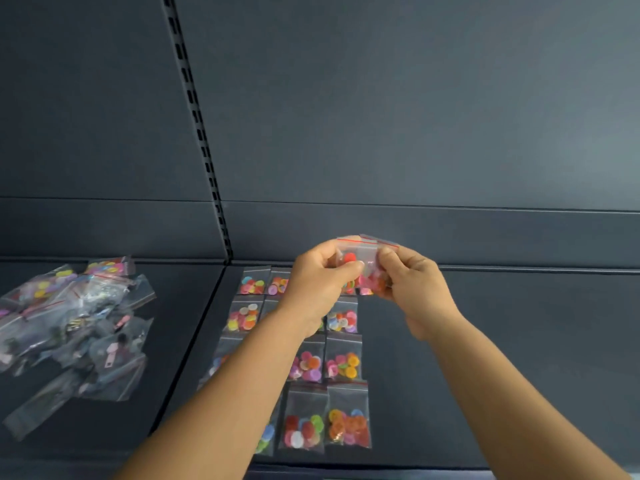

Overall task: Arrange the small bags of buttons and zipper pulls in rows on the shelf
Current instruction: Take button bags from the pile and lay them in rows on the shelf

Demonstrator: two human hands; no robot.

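Shelf [485, 341]; bags [363, 261] between fingers [349, 268].

We find no text, label, brand, number or sign that can be read anywhere in this view. The clear bags laid in rows [341, 358], the pile of bags [69, 323] and the held bags [363, 268] bear only a plain red line along the seal, with no print that we can make out, and the dark shelf [485, 341] and back panel [381, 116] are bare of markings
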